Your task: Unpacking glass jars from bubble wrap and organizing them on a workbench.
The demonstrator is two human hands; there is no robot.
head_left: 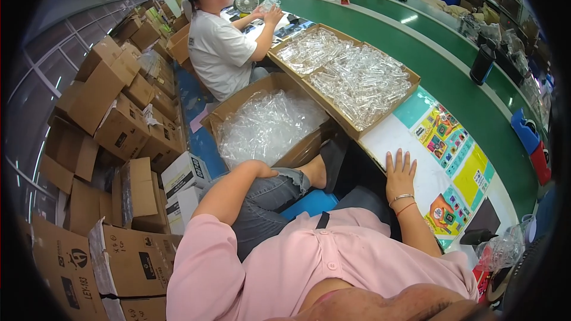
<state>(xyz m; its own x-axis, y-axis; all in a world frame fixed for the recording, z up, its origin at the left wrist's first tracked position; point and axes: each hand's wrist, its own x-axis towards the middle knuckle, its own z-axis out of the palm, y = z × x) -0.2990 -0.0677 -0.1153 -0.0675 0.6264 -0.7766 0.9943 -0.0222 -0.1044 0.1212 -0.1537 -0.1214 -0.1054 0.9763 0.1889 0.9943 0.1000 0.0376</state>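
1 R hand (402,175), ~1 o'clock from sitter (333,249), fingers spread on white tabletop (388,135); 1 L hand (260,169), ~11, on knee (257,189), grip: can't tell. Clear plastic pcs (360,86) in carton tray (392,107), ~12–1 o'clock. Advise: R hand flat, clr of tray rim.

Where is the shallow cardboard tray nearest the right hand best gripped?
Probably by the tray's right wall, coming from the side of the right hand: that straight raised edge faces white tabletop, while clear plastic pieces fill the inside.
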